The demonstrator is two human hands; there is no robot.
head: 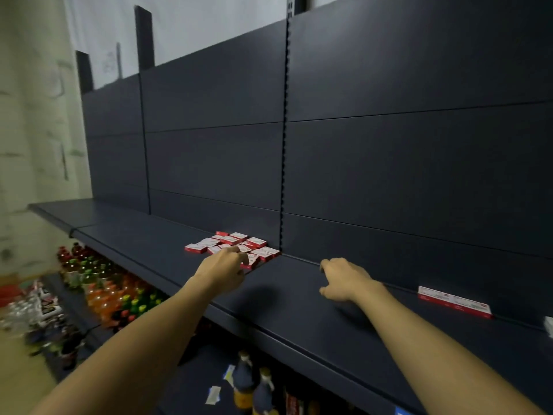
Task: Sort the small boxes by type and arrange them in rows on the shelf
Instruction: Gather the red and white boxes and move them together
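Several small red-and-white boxes (236,245) lie flat in a loose cluster on the dark shelf (299,298), close to the back panel. My left hand (223,269) reaches over the near edge of the cluster, its fingertips touching one of the front boxes (253,262); whether it grips that box is unclear. My right hand (344,280) hovers over bare shelf to the right of the cluster, fingers loosely curled and holding nothing. Further right, a row of red-and-white boxes (454,301) stands against the back panel.
Dark back panels (389,145) rise behind the shelf, with a slotted upright (284,145) just behind the cluster. Below the shelf, lower shelves hold many coloured drink bottles (107,289) and two darker bottles (254,384). A white object (549,326) shows at the far right edge.
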